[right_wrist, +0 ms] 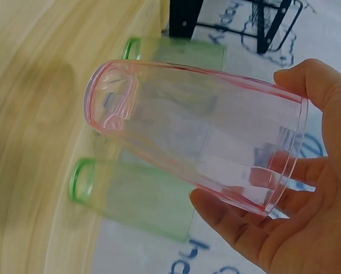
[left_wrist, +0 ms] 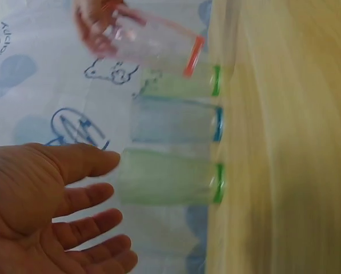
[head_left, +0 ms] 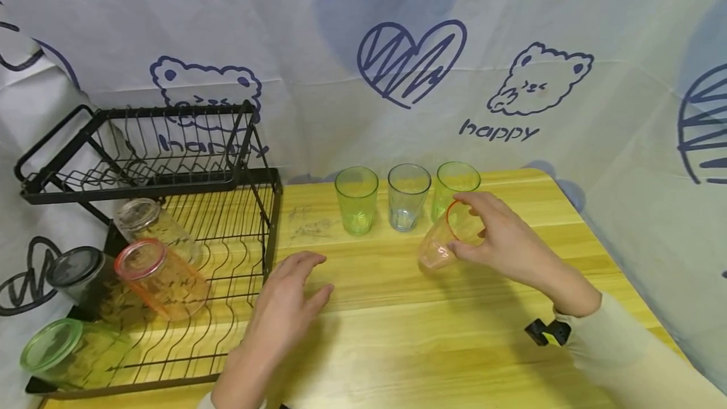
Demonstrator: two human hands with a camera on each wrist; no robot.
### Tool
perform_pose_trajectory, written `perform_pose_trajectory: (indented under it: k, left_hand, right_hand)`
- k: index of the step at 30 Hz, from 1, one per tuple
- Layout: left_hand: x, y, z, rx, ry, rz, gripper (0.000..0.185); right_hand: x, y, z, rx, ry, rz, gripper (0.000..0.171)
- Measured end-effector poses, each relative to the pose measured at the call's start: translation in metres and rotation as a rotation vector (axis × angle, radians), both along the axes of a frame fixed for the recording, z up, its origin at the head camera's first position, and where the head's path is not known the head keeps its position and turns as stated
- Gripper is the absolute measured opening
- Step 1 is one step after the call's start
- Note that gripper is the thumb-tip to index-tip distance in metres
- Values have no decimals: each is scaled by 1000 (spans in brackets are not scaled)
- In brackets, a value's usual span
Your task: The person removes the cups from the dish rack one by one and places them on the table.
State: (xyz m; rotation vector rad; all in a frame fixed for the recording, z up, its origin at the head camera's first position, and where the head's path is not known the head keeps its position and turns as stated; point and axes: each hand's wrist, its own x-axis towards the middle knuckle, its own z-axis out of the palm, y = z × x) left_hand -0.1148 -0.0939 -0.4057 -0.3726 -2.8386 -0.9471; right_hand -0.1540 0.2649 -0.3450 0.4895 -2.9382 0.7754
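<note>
My right hand [head_left: 502, 238] grips a clear pink cup [right_wrist: 199, 131] near its rim, thumb on one side and fingers on the other. The cup is tilted, its base close over the table in front of the row. That row has a green cup [head_left: 356, 204], a blue cup [head_left: 406, 207] and another green cup [head_left: 454, 175], all upright; the last is partly hidden by the pink one. With fingers spread and holding nothing, my left hand [head_left: 286, 305] hovers between the dish rack [head_left: 269, 219] and the row.
Leaning in the black rack at left are a clear cup [head_left: 165, 232], a dark grey cup [head_left: 96, 289], an orange-red cup [head_left: 165, 283] and a green cup [head_left: 79, 355]. A printed cloth [head_left: 318, 112] hangs behind the wooden table [head_left: 397, 346].
</note>
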Motion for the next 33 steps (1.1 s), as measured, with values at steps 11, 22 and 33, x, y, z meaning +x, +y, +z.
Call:
perform_pose_trajectory:
  k: [11, 22, 33]
  left_hand:
    - [13, -54, 17, -124, -100, 106, 56]
    - [20, -78, 10, -175, -238, 144, 72]
    - [18, -85, 3, -181, -381, 130, 87]
  right_hand:
    - [-10, 40, 4, 82, 2, -112, 79]
    - [-36, 69, 5, 167, -44, -156, 81]
    - [-66, 94, 9, 229, -105, -209, 84]
